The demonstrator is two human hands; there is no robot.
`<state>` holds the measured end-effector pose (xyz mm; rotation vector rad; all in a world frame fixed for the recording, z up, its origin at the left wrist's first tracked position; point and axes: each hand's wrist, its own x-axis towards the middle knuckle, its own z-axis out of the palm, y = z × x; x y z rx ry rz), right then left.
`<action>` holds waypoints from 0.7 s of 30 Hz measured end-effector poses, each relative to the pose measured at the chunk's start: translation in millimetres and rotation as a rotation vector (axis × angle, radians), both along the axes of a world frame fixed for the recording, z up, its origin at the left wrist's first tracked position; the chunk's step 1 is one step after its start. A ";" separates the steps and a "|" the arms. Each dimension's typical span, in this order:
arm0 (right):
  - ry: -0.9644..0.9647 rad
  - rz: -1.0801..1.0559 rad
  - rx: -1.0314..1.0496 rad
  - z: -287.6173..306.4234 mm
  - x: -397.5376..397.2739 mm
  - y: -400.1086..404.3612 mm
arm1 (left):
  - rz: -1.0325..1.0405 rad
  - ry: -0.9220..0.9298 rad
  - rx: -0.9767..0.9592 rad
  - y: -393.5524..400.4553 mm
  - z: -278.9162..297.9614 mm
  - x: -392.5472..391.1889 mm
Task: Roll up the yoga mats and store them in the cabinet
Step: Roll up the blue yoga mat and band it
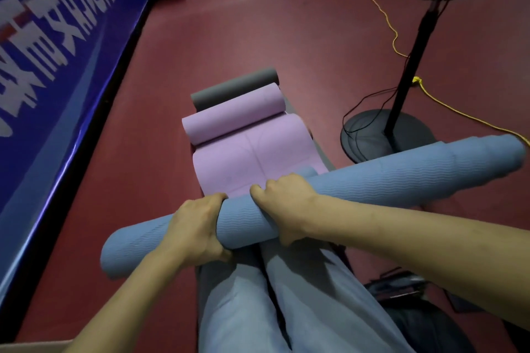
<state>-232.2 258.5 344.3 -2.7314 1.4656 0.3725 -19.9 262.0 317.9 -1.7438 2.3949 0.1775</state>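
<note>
Across my thighs, above the dark red floor [258, 23], lies the rolled blue foam yoga mat with its rippled surface [372, 180], slanting from low on my left to high on my right. My left hand [198, 229] wraps it near the left end, fingers curled over the top and thumb underneath; my right hand [284, 203] grips it just beside, fingers hooked over the far side. Both are closed round the roll, close together and left of its middle.

I judge the roll light, soft and springy. It gives under the fingers, and the right end already looks stepped, layers slipping out like a telescope. With both grips bunched to one side the long right end will sag, so I would shift my right hand toward the middle and squeeze evenly to keep it wound.

Ahead on the floor the lilac mat with faint printed lines [252, 152] is only half rolled, and a grey rolled mat [232, 86] lies touching its far side. No cabinet is in sight.
</note>
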 end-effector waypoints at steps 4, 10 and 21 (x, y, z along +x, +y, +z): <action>-0.004 0.008 0.008 8.7 -8.7 16.7 | -0.067 -0.096 -0.010 18.7 8.7 -5.4; -0.015 0.023 0.186 11.3 -27.1 48.1 | -0.158 -0.182 0.146 44.1 26.6 -20.1; -0.002 -0.020 0.095 -9.3 -22.7 44.5 | -0.086 -0.013 0.464 -0.6 27.7 -27.7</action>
